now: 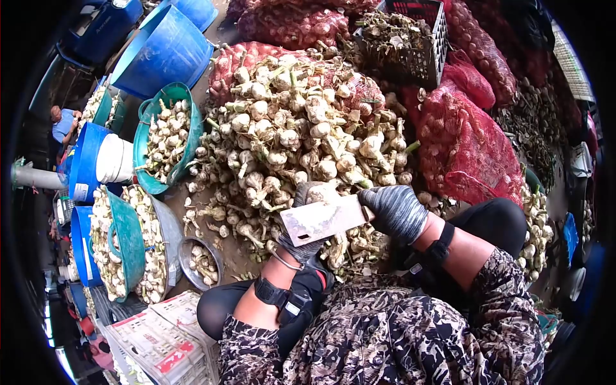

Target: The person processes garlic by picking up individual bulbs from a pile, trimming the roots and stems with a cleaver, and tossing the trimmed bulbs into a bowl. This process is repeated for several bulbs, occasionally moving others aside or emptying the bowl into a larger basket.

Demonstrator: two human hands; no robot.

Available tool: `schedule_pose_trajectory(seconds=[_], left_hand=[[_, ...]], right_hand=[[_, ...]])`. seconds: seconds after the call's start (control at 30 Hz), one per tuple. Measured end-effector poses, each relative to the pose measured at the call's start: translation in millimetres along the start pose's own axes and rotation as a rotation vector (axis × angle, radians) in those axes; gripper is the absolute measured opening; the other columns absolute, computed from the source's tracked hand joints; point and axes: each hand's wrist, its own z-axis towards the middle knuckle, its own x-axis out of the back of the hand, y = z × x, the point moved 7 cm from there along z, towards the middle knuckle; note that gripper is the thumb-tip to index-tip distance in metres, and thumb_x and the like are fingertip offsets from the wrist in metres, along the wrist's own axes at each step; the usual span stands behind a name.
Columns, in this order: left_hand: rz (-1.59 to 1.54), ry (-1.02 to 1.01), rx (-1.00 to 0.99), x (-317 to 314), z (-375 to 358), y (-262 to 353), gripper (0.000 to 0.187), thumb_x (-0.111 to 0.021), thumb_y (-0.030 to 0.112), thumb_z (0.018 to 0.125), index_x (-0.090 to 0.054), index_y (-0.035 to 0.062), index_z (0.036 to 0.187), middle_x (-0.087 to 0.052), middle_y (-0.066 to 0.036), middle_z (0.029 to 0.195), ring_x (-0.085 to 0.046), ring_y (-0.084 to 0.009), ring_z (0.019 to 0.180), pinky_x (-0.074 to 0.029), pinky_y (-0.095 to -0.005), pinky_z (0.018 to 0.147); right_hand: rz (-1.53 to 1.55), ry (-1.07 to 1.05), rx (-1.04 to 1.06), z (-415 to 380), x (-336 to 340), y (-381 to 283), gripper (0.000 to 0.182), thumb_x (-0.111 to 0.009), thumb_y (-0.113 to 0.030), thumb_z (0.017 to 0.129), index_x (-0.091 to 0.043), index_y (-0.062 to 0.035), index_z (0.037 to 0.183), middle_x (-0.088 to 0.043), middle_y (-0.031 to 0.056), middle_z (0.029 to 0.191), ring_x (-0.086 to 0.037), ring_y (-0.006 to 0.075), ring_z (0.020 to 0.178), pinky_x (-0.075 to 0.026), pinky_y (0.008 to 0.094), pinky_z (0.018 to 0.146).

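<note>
A wide cleaver lies across the front of the garlic heap, its flat blade facing up. My right hand, in a grey knit glove, is closed round its handle. Behind the blade is my left hand, gloved too and largely covered by it. Its fingers show above the blade's upper edge, curled about a garlic bulb. Bulbs with cut stems are piled directly beyond both hands and below the blade between my knees.
Left of the heap stand a green tub of garlic, another green tub and a metal bowl. Red mesh sacks are at the right, and a black crate of trimmings is behind. A person is far left.
</note>
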Motion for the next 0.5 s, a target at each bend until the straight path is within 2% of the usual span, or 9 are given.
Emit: schedule_pose_trajectory(seconds=[0.07,0.13,0.17,0.2,0.27,0.33,0.4,0.43,0.5], left_hand=[[0.356,-0.196,-0.416,-5.0,-19.2,-31.6,0.048,-0.076,0.017,0.081,-0.054,0.0039,0.121,-0.059,-0.011,0.113,-0.061,-0.0262,0.101,-0.051,-0.0344,0.09],[-0.057,-0.014,0.058,3.0,-3.4,32.7,0.071,-0.086,0.02,0.071,-0.048,0.0046,0.129,-0.059,-0.01,0.114,-0.061,-0.0241,0.104,-0.051,-0.0361,0.091],[-0.013,-0.028,-0.045,6.1,-4.9,42.6,0.085,-0.092,0.021,0.064,-0.044,0.0061,0.132,-0.059,-0.009,0.114,-0.06,-0.0213,0.104,-0.051,-0.0363,0.093],[0.124,-0.009,-0.058,15.4,2.7,60.2,0.071,-0.087,0.024,0.072,-0.045,0.0078,0.127,-0.061,-0.006,0.111,-0.06,-0.0205,0.104,-0.048,-0.0345,0.097],[-0.097,0.016,0.204,19.3,-3.1,26.4,0.072,-0.088,0.022,0.073,-0.044,0.0075,0.128,-0.061,-0.006,0.114,-0.06,-0.0191,0.105,-0.048,-0.0338,0.096],[-0.343,0.052,0.269,18.3,1.1,10.3,0.074,-0.088,0.019,0.072,-0.043,0.0071,0.13,-0.063,-0.008,0.114,-0.06,-0.0185,0.106,-0.05,-0.0335,0.095],[-0.138,0.017,0.409,20.7,0.3,1.3,0.068,-0.083,0.019,0.08,-0.044,0.0075,0.134,-0.064,-0.008,0.117,-0.059,-0.0195,0.111,-0.05,-0.0346,0.096],[0.229,-0.203,0.104,11.5,5.7,0.5,0.057,-0.076,0.022,0.087,-0.048,0.0055,0.134,-0.063,-0.008,0.122,-0.06,-0.0201,0.112,-0.051,-0.0348,0.095],[-0.166,-0.032,0.2,2.8,-18.1,-46.8,0.048,-0.072,0.023,0.09,-0.054,0.0041,0.13,-0.063,-0.009,0.125,-0.061,-0.0199,0.112,-0.051,-0.0342,0.096]], right_hand=[[-0.004,0.058,0.017,0.5,-8.1,9.8,0.017,-0.069,-0.019,0.079,-0.06,-0.0131,0.093,-0.064,0.013,0.071,-0.066,0.0343,0.068,-0.052,0.0468,0.059],[-0.045,0.094,-0.449,5.4,-41.5,102.0,0.018,-0.069,-0.019,0.08,-0.062,-0.0115,0.094,-0.067,0.0154,0.076,-0.068,0.0344,0.071,-0.053,0.0468,0.063],[0.026,-0.05,-0.43,-2.5,-51.2,137.7,0.02,-0.068,-0.022,0.083,-0.063,-0.0098,0.098,-0.069,0.0174,0.081,-0.068,0.0354,0.073,-0.054,0.047,0.065],[0.017,0.029,-0.54,-6.8,-39.0,134.5,0.021,-0.068,-0.024,0.085,-0.063,-0.009,0.099,-0.068,0.0178,0.081,-0.067,0.0382,0.075,-0.053,0.0479,0.067],[0.053,0.305,-0.445,-4.4,-10.0,104.2,0.021,-0.066,-0.025,0.086,-0.063,-0.0088,0.099,-0.068,0.019,0.08,-0.067,0.0398,0.076,-0.053,0.049,0.067],[0.103,0.292,-0.313,-0.9,15.8,58.3,0.019,-0.067,-0.023,0.084,-0.062,-0.0106,0.097,-0.067,0.0177,0.079,-0.066,0.0382,0.073,-0.052,0.048,0.063],[0.149,0.181,-0.149,2.5,20.0,21.8,0.021,-0.069,-0.022,0.08,-0.061,-0.0124,0.097,-0.065,0.0141,0.075,-0.066,0.0353,0.069,-0.052,0.0468,0.06],[0.109,0.143,-0.053,2.5,26.8,4.0,0.021,-0.069,-0.021,0.078,-0.061,-0.0132,0.096,-0.064,0.013,0.072,-0.066,0.0346,0.067,-0.051,0.0466,0.059],[0.084,0.097,0.132,1.9,25.2,-18.2,0.021,-0.069,-0.021,0.077,-0.06,-0.0142,0.094,-0.061,0.0109,0.068,-0.065,0.0341,0.064,-0.049,0.0468,0.057]])
